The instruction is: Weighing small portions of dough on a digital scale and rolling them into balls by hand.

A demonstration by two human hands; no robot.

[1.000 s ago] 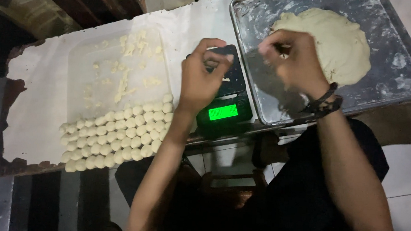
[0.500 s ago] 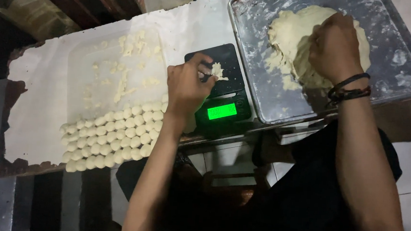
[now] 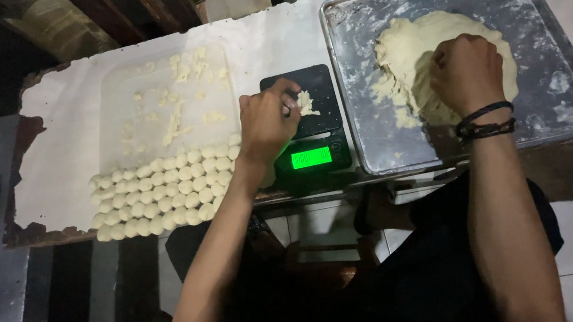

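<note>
A large mound of pale, cream-coloured dough (image 3: 412,62) lies in a metal tray (image 3: 555,98) dusted with flour, at the right end of the worktop (image 3: 61,160); its surface is rough and torn along the near-left edge, with loose crumbs beside it. A small ragged piece of dough (image 3: 306,103) rests on the black platform of a kitchen scale (image 3: 302,125), just left of the tray; the scale's display is lit green. The right hand (image 3: 465,74) is closed into a loose fist, pressed down into the top of the mound, with dark bands around the wrist. The left hand (image 3: 268,121) sits over the scale, fingers curled and drawn together, tips touching or just beside the small piece; whether it actually pinches it cannot be told. To the left, on a white sheet, rows of small round dough balls (image 3: 162,190) lie packed touching one another, and beyond them scattered dough scraps (image 3: 177,104) are spread loosely.
</note>
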